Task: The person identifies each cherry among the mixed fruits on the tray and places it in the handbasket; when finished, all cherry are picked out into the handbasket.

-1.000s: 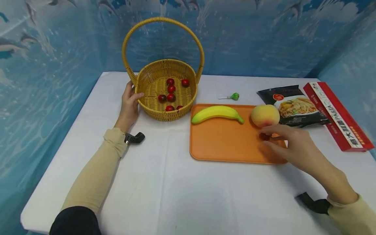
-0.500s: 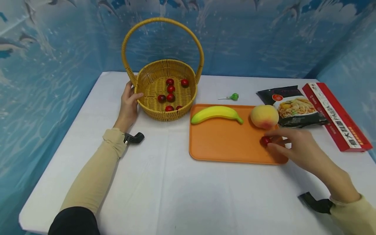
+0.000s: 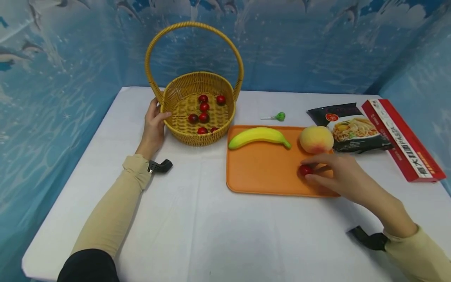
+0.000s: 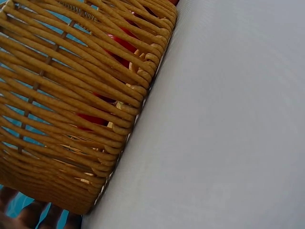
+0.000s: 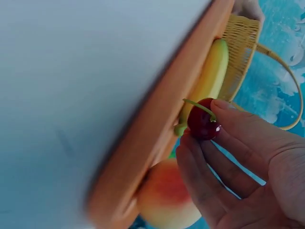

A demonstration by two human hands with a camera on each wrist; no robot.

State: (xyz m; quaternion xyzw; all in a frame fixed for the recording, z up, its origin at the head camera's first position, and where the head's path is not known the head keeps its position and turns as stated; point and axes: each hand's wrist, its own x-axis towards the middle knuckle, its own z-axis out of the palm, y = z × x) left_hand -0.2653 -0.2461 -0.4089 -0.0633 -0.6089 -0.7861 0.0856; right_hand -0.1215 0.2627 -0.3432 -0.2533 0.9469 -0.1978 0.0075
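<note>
My right hand (image 3: 340, 176) pinches a dark red cherry (image 5: 204, 120) with a green stem between thumb and fingertips, over the right part of an orange tray (image 3: 260, 184). On that tray a yellow banana (image 3: 258, 137) lies at the back left, and a peach (image 3: 316, 140) sits just behind the hand. At the back left, my left hand (image 3: 154, 125) holds the side of a yellow wicker basket (image 3: 197, 139), thumb over its rim. Several cherries (image 3: 204, 117) lie inside the basket; through the weave, red bits of them show in the left wrist view.
Behind the tray lies a green lollipop (image 3: 280, 116) on the white table (image 3: 197, 235). A black noodle packet (image 3: 349, 127) and a long red pasta box (image 3: 405, 141) lie at the right. The basket's tall handle (image 3: 193, 24) arches up before a blue dolphin-print curtain (image 3: 299, 51).
My right hand has lifted the cherry and moved left over the tray with it. The left hand and the basket look unmoved.
</note>
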